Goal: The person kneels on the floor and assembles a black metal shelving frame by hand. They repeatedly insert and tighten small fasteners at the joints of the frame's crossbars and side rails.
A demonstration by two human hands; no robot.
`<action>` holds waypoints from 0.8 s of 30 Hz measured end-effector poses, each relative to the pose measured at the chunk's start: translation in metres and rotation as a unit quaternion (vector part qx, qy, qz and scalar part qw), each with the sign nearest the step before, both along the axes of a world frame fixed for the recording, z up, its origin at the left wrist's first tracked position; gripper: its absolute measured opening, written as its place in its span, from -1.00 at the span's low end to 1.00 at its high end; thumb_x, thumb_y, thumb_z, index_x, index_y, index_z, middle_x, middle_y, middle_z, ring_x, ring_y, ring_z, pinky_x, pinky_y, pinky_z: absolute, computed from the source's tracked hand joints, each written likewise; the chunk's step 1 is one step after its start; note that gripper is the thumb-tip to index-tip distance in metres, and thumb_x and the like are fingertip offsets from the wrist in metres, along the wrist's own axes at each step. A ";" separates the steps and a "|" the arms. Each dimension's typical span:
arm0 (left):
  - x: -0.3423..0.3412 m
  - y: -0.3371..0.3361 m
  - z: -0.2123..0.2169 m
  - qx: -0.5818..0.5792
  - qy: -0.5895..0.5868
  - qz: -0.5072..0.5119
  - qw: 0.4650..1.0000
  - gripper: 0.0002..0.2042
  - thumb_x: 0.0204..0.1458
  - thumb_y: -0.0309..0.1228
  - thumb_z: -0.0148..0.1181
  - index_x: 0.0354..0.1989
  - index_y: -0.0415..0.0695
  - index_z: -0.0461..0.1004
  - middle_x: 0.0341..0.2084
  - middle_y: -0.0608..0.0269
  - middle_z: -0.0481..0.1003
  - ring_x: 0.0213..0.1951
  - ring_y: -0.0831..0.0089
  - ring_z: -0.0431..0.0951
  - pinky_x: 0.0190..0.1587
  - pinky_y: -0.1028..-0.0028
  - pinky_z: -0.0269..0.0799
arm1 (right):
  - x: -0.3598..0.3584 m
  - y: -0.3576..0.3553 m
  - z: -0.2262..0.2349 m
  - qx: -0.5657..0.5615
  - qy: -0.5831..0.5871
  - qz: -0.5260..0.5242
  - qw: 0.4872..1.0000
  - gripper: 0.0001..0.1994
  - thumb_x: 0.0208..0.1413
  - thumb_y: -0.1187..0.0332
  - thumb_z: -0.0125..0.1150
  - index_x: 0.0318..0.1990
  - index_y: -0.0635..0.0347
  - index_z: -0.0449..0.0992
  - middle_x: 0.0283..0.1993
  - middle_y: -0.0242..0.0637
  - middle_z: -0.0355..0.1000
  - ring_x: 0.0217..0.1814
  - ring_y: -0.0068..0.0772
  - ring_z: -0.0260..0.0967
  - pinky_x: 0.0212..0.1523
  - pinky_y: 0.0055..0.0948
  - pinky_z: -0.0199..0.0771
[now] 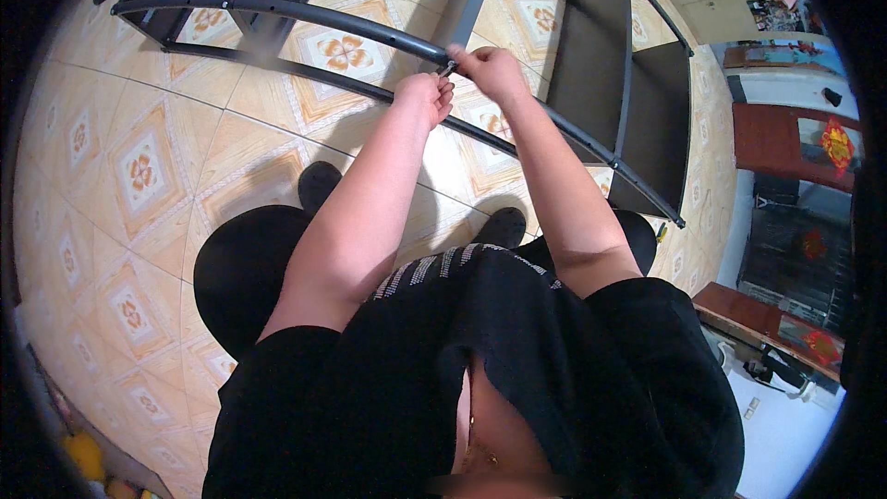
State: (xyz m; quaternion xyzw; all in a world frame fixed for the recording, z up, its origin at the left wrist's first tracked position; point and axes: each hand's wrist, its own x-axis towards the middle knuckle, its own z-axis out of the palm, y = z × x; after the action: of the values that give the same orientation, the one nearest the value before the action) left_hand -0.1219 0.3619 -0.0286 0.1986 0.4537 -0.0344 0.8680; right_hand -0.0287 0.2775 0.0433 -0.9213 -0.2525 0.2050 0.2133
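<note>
Tiled floor [139, 171] under everything, pale with orange flower-and-diamond pattern. On it, across the far side of the view, a black rack [388, 40] of tubes and boards, its long near tube running from upper left down to the right. Dark boards [591, 55] fill part of its right end; more slats at the left. Person bent over it in a black shirt [370, 407], knees apart, a dark shoe [320, 187] showing by each leg. Left forearm [356, 194] reaches forward and inward, elbow slightly bent; right forearm [568, 180] slants in from the right, passing over the tube. The two meet just ahead of the body's midline, at the near tube. Left hand [427, 97] lower, just on the near side of the tube, back of wrist up, fingers curled; its grip is narrow, closed on a small metal piece [447, 69]. Right hand [492, 74] higher, wrist bent, thumb laid forward on the tube, fingers folded at it; grip narrow, on the tube; cannot tell whether it pinches the metal piece too. That piece, smallest of all, sits against the tube between both hands.
</note>
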 end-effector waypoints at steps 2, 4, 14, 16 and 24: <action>0.003 0.001 -0.001 0.066 0.024 0.022 0.997 -0.76 0.19 -0.28 -0.07 -0.38 -0.16 0.44 -0.54 0.28 0.48 -0.52 0.47 0.43 -0.28 0.33 0.38 | 0.012 -0.004 -0.001 0.044 0.007 -0.057 0.997 -0.43 0.01 -0.21 0.07 -0.43 0.20 0.62 -0.47 -0.04 0.50 -0.35 -0.08 0.49 -0.24 -0.26 0.45; 0.006 0.003 0.009 0.185 0.055 0.017 0.981 -0.74 0.19 -0.27 -0.04 -0.40 -0.19 0.46 -0.53 0.25 0.50 -0.51 0.48 0.45 -0.30 0.34 0.39 | 0.012 -0.009 0.002 0.033 -0.014 -0.035 0.999 -0.47 0.03 -0.15 0.10 -0.42 0.24 0.59 -0.47 -0.03 0.50 -0.35 -0.09 0.48 -0.25 -0.27 0.44; 0.013 0.008 0.080 0.745 0.130 -0.261 0.600 -0.81 0.04 -0.32 0.09 -0.38 -0.17 0.56 -0.36 0.03 0.55 -0.21 0.13 0.55 -0.20 0.24 0.48 | 0.022 -0.018 -0.015 0.088 0.054 -0.026 0.994 -0.54 0.06 -0.04 0.12 -0.40 0.27 0.56 -0.47 -0.17 0.49 -0.40 -0.29 0.41 -0.29 -0.34 0.39; 0.021 0.001 0.077 0.789 0.134 -0.263 0.539 -0.84 0.00 -0.36 0.11 -0.40 -0.16 0.57 -0.38 0.05 0.55 -0.23 0.17 0.55 -0.21 0.28 0.49 | 0.024 -0.019 -0.018 0.115 0.084 -0.022 0.990 -0.59 0.11 0.03 0.14 -0.38 0.30 0.55 -0.43 -0.28 0.49 -0.40 -0.52 0.34 -0.32 -0.45 0.34; 0.012 -0.028 0.042 0.897 0.051 -0.196 0.393 -0.90 -0.05 -0.46 0.04 -0.46 -0.11 0.51 -0.35 0.24 0.46 -0.20 0.28 0.46 -0.31 0.41 0.53 | 0.004 -0.033 -0.004 0.231 -0.077 0.085 0.966 -0.86 0.06 0.51 0.14 -0.24 0.20 0.58 -0.32 -0.23 0.53 -0.28 -0.43 0.48 -0.23 -0.48 0.46</action>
State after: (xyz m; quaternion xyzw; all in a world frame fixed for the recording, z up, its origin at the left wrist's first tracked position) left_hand -0.1101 0.3337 0.0138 0.9439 0.2146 0.2127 0.1330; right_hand -0.0251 0.2450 0.0390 -0.8349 -0.3862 0.0871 0.3824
